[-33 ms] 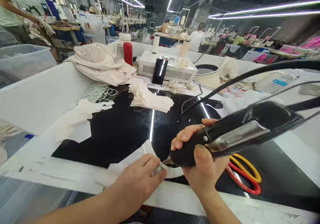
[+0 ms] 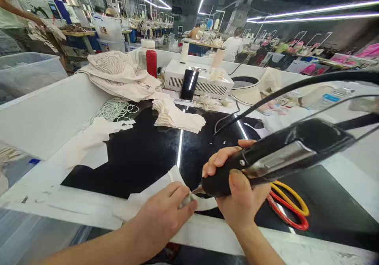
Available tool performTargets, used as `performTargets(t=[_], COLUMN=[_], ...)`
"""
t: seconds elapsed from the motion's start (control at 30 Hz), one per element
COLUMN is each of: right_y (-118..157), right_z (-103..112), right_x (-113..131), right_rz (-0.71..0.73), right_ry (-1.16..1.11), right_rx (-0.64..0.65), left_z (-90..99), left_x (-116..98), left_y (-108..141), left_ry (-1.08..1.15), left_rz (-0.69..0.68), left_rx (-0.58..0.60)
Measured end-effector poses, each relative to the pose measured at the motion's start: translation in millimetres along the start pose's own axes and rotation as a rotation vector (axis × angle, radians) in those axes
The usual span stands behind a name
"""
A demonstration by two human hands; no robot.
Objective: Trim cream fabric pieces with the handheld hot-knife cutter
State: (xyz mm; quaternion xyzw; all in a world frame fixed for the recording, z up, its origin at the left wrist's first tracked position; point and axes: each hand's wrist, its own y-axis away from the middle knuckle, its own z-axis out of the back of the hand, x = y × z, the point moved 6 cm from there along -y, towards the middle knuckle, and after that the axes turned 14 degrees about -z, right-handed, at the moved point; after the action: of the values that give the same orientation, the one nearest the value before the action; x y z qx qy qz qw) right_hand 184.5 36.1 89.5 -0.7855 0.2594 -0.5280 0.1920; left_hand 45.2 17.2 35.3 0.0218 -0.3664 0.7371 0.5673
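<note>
Head view: I see the left hand [image 2: 166, 209] curled low over a pale piece [image 2: 154, 186], thumb and forefinger nearly together and pinching its near edge. Something small and greyish shows between those fingertips, too hidden for me to make out. The right hand [image 2: 239, 198] is wrapped firmly around a black handheld tool [image 2: 278, 154], its thumb along the near side by a long metal lever. The tool's pointed metal tip [image 2: 199, 190] sits right at the left fingertips, over the pale piece; from here I cannot tell whether it touches. The piece spreads leftward from under the left hand and also shows between the two hands, on a glossy black surface [image 2: 142, 150].

Just to the right of the right hand I see a yellow loop [image 2: 304, 206] and a red loop [image 2: 303, 224]. Beyond both hands lies a stack of cream pieces [image 2: 177, 117], and farther beyond it a phone [image 2: 189, 84] leans against a vented white box [image 2: 174, 79]. Well to the left of the left hand lies another pale cutout [image 2: 91, 142], with a tangle of cord [image 2: 114, 110] just past it.
</note>
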Motion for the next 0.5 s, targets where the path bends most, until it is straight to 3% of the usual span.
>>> performTargets(t=[0.2, 0.37, 0.43, 0.5], right_y=[-4.3, -7.8, -3.0, 12.3], right_z=[7.1, 28.1, 40.5, 54.1], right_x=[8.1, 19.8, 27.9, 39.3], right_rz=[0.024, 0.067, 0.184, 0.389], right_ry=[0.054, 0.298, 0.397, 0.479], right_rx=[-0.04, -0.172, -0.287, -0.474], left_z=[-5.6, -11.0, -12.3, -14.4], left_x=[7.7, 23.4, 27.0, 29.5], left_y=[3.8, 5.3, 3.8, 2.3], left_ry=[0.07, 0.016, 0.03, 0.079], left_rz=[0.008, -0.028, -0.042, -0.042], left_rx=[0.048, 0.089, 0.069, 0.069])
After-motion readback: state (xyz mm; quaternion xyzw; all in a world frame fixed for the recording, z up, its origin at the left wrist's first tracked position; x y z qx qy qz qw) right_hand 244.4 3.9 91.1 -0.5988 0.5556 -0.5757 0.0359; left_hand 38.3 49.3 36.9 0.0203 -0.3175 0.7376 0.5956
